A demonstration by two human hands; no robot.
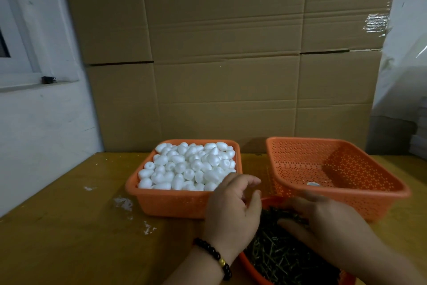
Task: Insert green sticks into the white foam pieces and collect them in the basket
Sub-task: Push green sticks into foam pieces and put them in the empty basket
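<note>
The right hand (323, 220) is reaching into the green sticks (284, 254) heaped in the nearest tray, fingers (298, 206) blurred, so I cannot tell their grip. The left hand (233, 206) is hovering loosely curled, nearer the foam pieces (187, 166); the collecting basket (360, 194) is sitting far right.

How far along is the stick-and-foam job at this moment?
Barely started. The right basket holds only one small white item, unclear whether it is a finished piece. The left basket is piled with white foam pieces. In hand: the right hand reaches into the green sticks; the left hand hovers beside them. Nearly all insertion and collecting remains.
</note>
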